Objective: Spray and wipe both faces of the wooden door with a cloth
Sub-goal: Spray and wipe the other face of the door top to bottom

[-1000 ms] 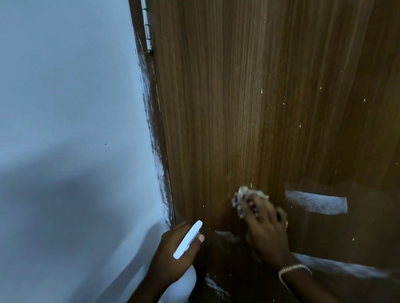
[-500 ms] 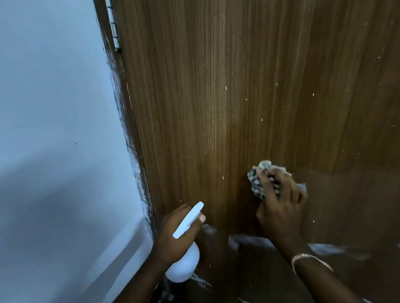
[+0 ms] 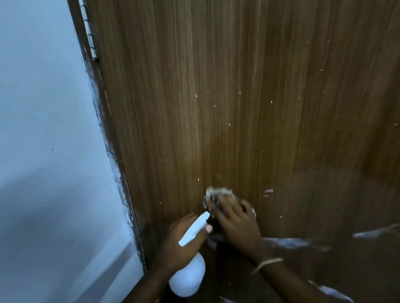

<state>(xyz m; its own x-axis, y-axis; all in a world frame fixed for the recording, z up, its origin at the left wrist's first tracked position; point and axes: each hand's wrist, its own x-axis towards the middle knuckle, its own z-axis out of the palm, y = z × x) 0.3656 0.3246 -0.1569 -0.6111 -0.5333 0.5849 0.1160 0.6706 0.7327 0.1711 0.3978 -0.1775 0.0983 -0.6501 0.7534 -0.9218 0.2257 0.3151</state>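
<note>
The brown wooden door (image 3: 237,89) fills most of the view, its grain running top to bottom with small pale specks on it. My right hand (image 3: 237,222) presses a crumpled patterned cloth (image 3: 217,194) against the lower part of the door. My left hand (image 3: 181,240) grips a white spray bottle (image 3: 189,278) just left of the right hand, its white trigger (image 3: 195,228) lying under the fingers. The two hands almost touch.
A pale blue-white wall (image 3: 34,139) stands on the left, with white paint smears along the door frame (image 3: 114,157). A metal hinge (image 3: 89,33) sits at the top of the frame. The lower door is in shadow, with pale streaks (image 3: 377,232).
My right hand with the cloth has moved left and down across the door, close to my left hand. The left hand keeps hold of the bottle. The camera has shifted.
</note>
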